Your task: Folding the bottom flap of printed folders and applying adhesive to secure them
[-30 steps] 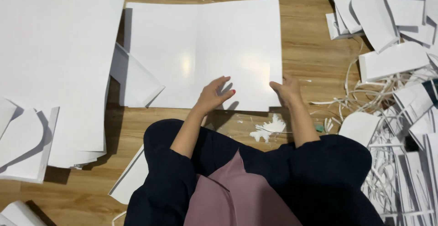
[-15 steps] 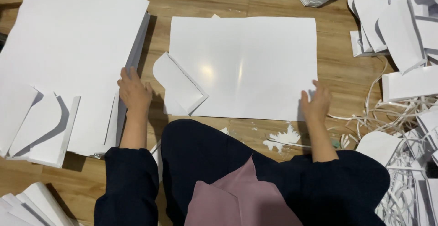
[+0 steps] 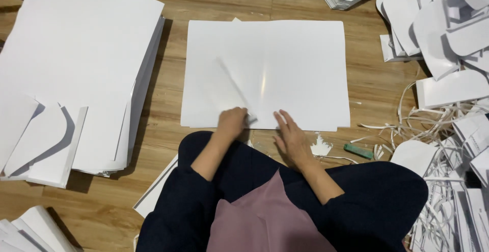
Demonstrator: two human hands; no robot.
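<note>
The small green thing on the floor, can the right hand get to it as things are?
Probably yes: the green object lies on bare floor just right of the right hand, with only paper scraps nearby.

I am wearing dark navy trousers, the cloth plain and smooth, showing no pattern or seams that I can make out. Over my middle a dusty pink garment is hanging down in a pointed, wedge-like shape between my legs, matte and unmarked. My forearms are showing bare from the elbow down; no sleeves are reaching them. My left hand [image 3: 233, 122] and my right hand [image 3: 291, 139] are wearing no gloves, and I am seeing no rings, watch or bracelet on the wrists. My fingers [image 3: 283, 121] are looking slim and uncovered.
</note>
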